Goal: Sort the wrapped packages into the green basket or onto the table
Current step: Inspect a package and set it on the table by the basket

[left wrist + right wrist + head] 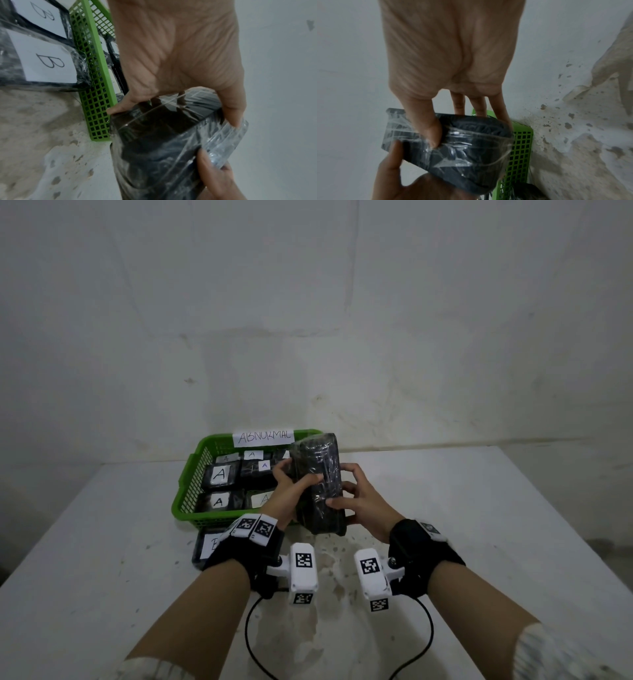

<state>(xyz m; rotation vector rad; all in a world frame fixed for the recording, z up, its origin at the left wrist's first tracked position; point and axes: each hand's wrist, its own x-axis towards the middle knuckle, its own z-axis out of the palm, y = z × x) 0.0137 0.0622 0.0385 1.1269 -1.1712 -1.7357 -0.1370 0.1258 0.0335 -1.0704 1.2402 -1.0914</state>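
Observation:
A black package wrapped in clear film (318,484) (164,135) (462,146) is held on edge above the table, near the front right corner of the green basket (186,498). My left hand (291,491) grips its left side, thumb across the top. My right hand (356,498) pinches its right side with curled fingers. No label shows on the held package. The basket (96,81) (520,148) carries an "ABNORMAL" sign (263,436) and holds several black packages labelled A (221,474).
Two black packages labelled B (46,59) lie on the white table (479,508) in front of the basket, partly hidden behind my left wrist (209,546). The table surface is stained near its front. A white wall stands behind.

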